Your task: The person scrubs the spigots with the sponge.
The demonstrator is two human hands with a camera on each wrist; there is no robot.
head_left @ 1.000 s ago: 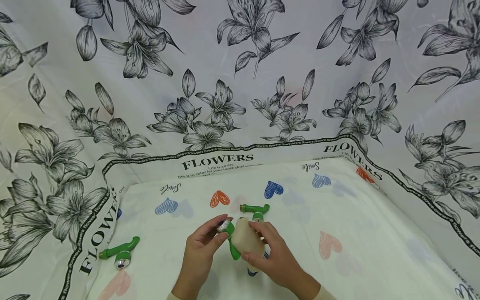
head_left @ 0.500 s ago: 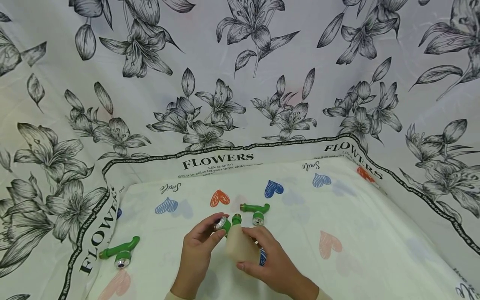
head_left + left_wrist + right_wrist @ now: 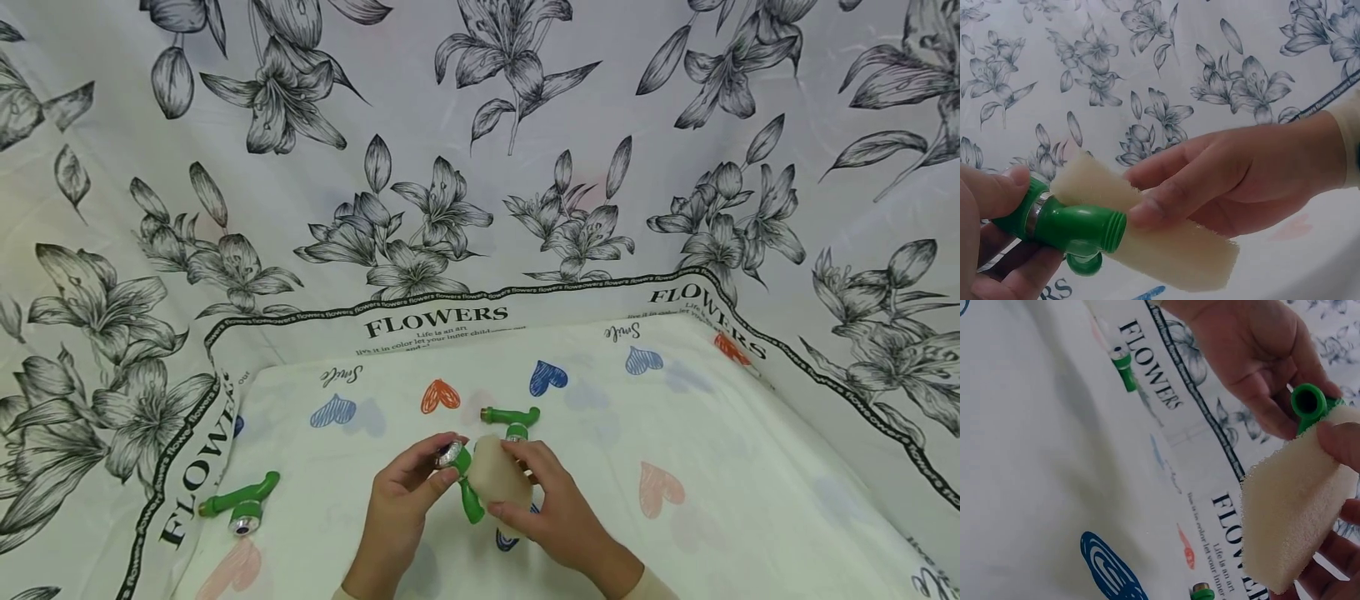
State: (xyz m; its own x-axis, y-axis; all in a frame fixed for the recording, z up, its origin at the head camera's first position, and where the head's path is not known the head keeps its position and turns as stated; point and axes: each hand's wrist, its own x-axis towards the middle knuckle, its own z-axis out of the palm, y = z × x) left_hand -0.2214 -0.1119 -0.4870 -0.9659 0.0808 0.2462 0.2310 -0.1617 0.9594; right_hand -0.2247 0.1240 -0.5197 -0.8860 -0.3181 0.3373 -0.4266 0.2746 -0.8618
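A white cloth with black line-drawn lilies [image 3: 420, 217] fills the upper part and both sides of the head view, its border lettered FLOWERS. Below it, a white cloth printed with hearts [image 3: 750, 442] covers the surface across the lower middle.

Two hands come in from the bottom edge, side by side near the lower centre. The right hand [image 3: 562, 508] grips a cream sponge [image 3: 501, 483] between thumb and fingers; the left hand [image 3: 401, 492], left of it, pinches the silver-capped end of a green tap [image 3: 471, 502]. The sponge is at lower centre, right up beside the held tap, whose body overlaps it at the lower left of the left wrist view; whether the two touch cannot be told for certain.

Two similar taps lie on the heart-printed cloth: the left tap [image 3: 242, 502] at the lower left of the head view, well apart from the hands, and the far tap [image 3: 512, 416] just above the sponge, its silver end partly covered.
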